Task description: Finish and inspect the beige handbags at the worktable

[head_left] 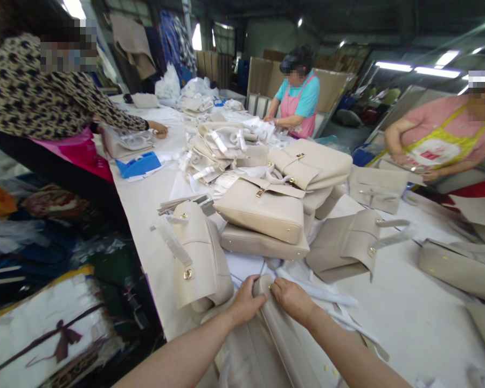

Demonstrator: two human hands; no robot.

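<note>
A beige handbag [281,337] lies on its side close to me, its narrow face turned up. My left hand [246,303] grips the far end of it, thumb on top and fingers wrapped over the edge. Fingers closed in a pinch, my right hand [294,300] is at the same end, beside a small gold-coloured stud; whether the fingertips hold the stud itself is hard to see. To the left of my hands stands a finished-looking beige bag [200,258] with a wrapped handle. Just beyond them lie two stacked bags [262,213].
White straps [319,293] lie right of my hands, near another bag [343,242]. Bags and wrapped parts [226,143] are heaped mid-table. A blue dispenser [139,164] sits at the left edge. Co-workers stand at left, across the table [297,97] and at right.
</note>
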